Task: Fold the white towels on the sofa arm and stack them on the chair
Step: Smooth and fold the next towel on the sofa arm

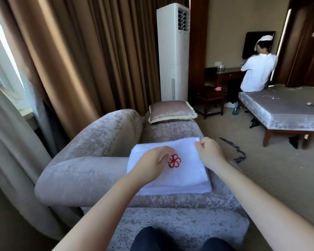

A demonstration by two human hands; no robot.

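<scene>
The folded white towel [179, 176], red emblem [174, 161] up, lies at centre frame on the grey sofa [91, 171]. The right hand [209, 153] pinches its far right corner. The left hand [150, 164] rests on it beside the emblem, fingers bent; whether they grip cloth I cannot tell. A cushion [171, 111] sits behind. At upper right, a person [257, 71] sits on a bed [283, 107].

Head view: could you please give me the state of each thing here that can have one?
towel: folded in layers, flat on the sofa, red emblem up.
left hand: rests on the towel, fingers bent.
right hand: pinches the towel's far right corner.
cushion: lying flat on the sofa.
curtain: partly drawn, window showing at left.
bed: bare, no sheet.
</scene>
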